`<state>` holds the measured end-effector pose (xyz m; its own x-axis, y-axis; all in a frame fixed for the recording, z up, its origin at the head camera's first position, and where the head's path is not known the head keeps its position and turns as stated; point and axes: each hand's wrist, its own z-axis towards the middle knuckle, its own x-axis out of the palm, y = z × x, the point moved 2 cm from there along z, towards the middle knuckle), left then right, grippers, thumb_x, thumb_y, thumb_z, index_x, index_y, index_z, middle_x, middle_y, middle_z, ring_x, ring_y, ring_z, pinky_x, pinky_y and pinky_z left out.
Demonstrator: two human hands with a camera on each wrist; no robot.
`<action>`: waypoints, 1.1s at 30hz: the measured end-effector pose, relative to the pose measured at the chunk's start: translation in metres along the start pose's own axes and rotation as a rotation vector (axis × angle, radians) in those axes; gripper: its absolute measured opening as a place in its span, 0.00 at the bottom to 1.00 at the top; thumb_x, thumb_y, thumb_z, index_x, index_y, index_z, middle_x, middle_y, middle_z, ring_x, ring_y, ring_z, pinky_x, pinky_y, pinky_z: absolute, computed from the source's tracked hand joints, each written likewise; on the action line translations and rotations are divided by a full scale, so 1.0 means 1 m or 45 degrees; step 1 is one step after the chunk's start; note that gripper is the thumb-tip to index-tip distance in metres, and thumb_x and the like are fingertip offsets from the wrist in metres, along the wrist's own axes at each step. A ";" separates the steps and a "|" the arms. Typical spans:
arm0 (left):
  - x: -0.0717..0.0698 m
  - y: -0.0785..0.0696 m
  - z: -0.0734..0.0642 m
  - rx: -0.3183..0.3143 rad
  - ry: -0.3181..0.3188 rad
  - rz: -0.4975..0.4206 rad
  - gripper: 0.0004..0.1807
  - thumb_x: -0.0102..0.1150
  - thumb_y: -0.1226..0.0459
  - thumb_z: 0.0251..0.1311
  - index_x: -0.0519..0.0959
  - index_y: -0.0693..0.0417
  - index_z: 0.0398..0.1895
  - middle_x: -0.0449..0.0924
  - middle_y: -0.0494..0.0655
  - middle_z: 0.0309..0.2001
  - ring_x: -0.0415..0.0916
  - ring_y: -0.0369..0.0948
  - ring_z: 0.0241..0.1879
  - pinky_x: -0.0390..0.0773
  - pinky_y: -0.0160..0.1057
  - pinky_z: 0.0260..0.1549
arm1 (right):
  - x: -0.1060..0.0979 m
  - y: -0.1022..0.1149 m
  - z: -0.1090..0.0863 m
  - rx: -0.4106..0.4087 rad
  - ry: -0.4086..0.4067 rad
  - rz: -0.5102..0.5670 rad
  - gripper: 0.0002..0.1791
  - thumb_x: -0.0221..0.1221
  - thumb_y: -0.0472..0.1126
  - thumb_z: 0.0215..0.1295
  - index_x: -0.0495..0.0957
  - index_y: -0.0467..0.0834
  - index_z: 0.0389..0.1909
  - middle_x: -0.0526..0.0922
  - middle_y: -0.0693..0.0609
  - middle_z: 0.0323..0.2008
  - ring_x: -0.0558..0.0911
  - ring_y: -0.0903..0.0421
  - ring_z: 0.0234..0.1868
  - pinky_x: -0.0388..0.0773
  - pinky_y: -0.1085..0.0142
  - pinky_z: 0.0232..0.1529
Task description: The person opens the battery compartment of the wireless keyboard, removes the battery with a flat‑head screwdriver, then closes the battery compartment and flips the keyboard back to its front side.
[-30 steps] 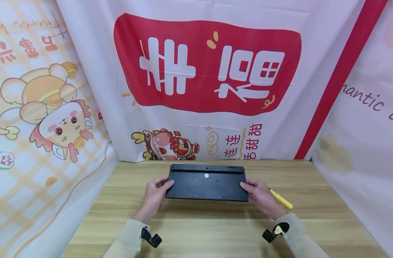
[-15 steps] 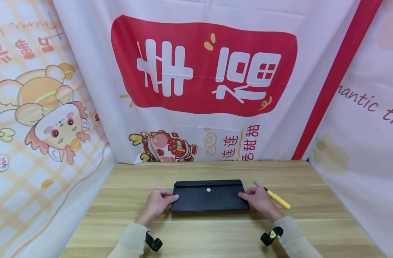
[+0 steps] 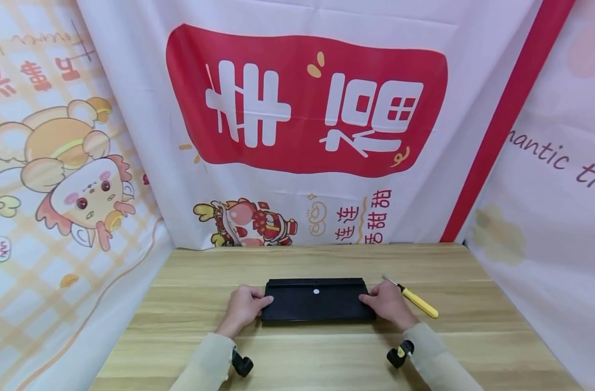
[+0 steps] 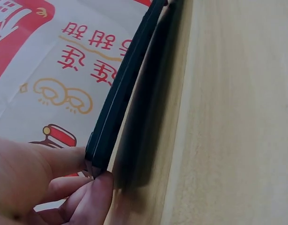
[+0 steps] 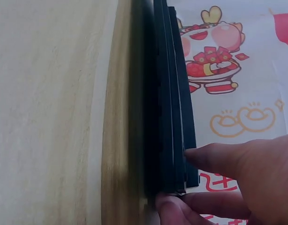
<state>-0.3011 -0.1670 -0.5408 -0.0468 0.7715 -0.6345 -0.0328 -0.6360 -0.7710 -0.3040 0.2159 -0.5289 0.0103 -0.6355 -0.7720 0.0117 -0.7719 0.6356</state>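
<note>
A black keyboard [image 3: 317, 304] lies underside up, with a raised ridge along its far edge and a small pale round sticker. My left hand [image 3: 244, 307] pinches its left end, thumb on top and fingers curled beneath. At the opposite end, my right hand [image 3: 389, 305] grips it the same way. In the left wrist view the keyboard [image 4: 122, 89] appears edge-on close over the wooden surface, casting a dark shadow. From the right wrist, the keyboard's edge [image 5: 174, 108] shows with thumb and fingers around its near corner. Its key side faces down and is mostly hidden.
A screwdriver [image 3: 419, 303] with a yellow handle lies on the wooden table [image 3: 307, 358], just right of my right hand. Printed cloth [image 3: 297, 103] hangs behind the table and along both sides.
Both hands have lowered the keyboard toward the table and brought it nearer to me. More of the screwdriver, including its metal shaft, now shows beside the right hand.
</note>
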 end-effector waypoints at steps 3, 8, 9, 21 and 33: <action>0.002 -0.001 0.002 0.033 -0.009 0.060 0.15 0.73 0.61 0.65 0.86 0.54 0.20 0.79 0.40 0.14 0.75 0.36 0.15 0.73 0.34 0.20 | 0.003 0.001 0.003 -0.039 -0.023 -0.062 0.35 0.71 0.45 0.67 0.60 0.49 0.07 0.54 0.61 0.09 0.58 0.62 0.13 0.53 0.71 0.19; 0.004 -0.003 0.005 0.033 -0.021 0.126 0.16 0.74 0.61 0.64 0.85 0.54 0.18 0.77 0.37 0.12 0.73 0.35 0.14 0.70 0.34 0.19 | 0.007 0.002 0.006 -0.054 -0.082 -0.142 0.36 0.73 0.46 0.65 0.59 0.50 0.06 0.53 0.62 0.08 0.59 0.62 0.12 0.53 0.71 0.18; 0.004 -0.004 0.005 0.033 -0.026 0.133 0.16 0.74 0.62 0.63 0.85 0.54 0.17 0.77 0.37 0.12 0.73 0.35 0.14 0.70 0.34 0.19 | 0.008 0.002 0.006 -0.065 -0.094 -0.161 0.36 0.73 0.45 0.65 0.59 0.50 0.06 0.53 0.62 0.08 0.59 0.62 0.12 0.52 0.71 0.18; 0.007 0.001 0.006 0.092 -0.044 0.171 0.22 0.75 0.61 0.63 0.76 0.50 0.14 0.66 0.35 0.12 0.64 0.34 0.15 0.64 0.32 0.20 | 0.004 0.006 0.005 -0.062 -0.056 -0.180 0.30 0.73 0.43 0.65 0.67 0.47 0.09 0.58 0.58 0.10 0.61 0.60 0.13 0.60 0.68 0.21; -0.001 0.017 0.021 0.142 0.079 -0.094 0.22 0.74 0.65 0.62 0.83 0.63 0.58 0.87 0.52 0.47 0.85 0.42 0.46 0.88 0.41 0.46 | -0.015 0.002 0.023 -0.337 -0.175 -0.227 0.16 0.74 0.37 0.61 0.87 0.32 0.46 0.89 0.40 0.40 0.87 0.48 0.41 0.87 0.49 0.44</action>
<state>-0.3222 -0.1786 -0.5519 0.0218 0.8133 -0.5814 -0.1446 -0.5729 -0.8068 -0.3275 0.2239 -0.5162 -0.1496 -0.5011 -0.8523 0.2602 -0.8516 0.4550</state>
